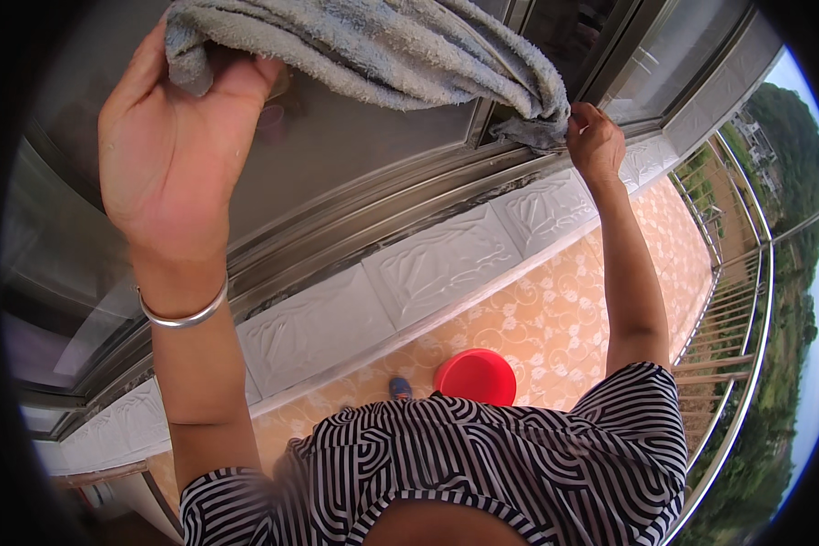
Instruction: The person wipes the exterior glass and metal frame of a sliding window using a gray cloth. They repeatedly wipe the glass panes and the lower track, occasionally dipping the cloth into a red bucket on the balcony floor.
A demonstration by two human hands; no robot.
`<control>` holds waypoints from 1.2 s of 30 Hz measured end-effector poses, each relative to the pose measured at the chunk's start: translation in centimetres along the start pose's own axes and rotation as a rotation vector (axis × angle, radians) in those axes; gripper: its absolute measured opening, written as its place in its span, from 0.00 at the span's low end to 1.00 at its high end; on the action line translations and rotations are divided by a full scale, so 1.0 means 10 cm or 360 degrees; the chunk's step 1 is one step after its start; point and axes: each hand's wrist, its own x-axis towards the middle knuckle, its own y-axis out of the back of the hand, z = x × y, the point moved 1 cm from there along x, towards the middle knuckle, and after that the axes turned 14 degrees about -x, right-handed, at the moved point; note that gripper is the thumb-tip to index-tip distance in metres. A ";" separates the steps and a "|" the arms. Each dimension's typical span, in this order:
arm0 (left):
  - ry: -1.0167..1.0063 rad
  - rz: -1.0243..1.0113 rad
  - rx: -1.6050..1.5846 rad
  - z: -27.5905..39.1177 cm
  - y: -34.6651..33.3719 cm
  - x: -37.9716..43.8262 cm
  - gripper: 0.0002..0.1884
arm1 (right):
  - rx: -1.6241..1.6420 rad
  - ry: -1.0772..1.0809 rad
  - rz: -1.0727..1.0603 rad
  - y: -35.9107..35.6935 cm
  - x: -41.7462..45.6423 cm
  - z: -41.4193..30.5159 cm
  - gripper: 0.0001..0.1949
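A worn grey-blue terry towel (pixel 382 58) stretches between my two hands in front of a sliding glass window. My left hand (pixel 177 143) is raised at the upper left, palm facing me, with the towel's end held between thumb and fingers; the fingertips are hidden behind the cloth. A silver bangle (pixel 184 317) circles that wrist. At the right, my right hand (pixel 595 140) pinches the bunched other end of the towel beside the window frame. A loose corner of the cloth hangs down to the metal window track (pixel 409 205).
White embossed tiles (pixel 443 256) line the sill below the track. A red plastic basin (pixel 476 377) stands on the patterned orange floor (pixel 519 307), near a blue shoe (pixel 400 388). Along the right runs a metal balcony railing (pixel 757 300), with greenery beyond.
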 end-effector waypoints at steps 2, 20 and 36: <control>0.0029 0.0071 0.0073 -0.20 0.04 -0.03 0.21 | 0.0110 0.0155 -0.0423 -0.28 -0.32 0.03 0.05; 0.0038 -0.0093 0.0309 0.63 -0.37 -1.09 0.22 | 0.0198 0.0734 -0.0414 -0.10 -0.84 -1.18 0.13; -0.0216 -0.0024 0.0602 1.54 -1.07 -2.25 0.22 | 0.0630 0.1091 -0.0435 0.75 -1.48 -3.18 0.10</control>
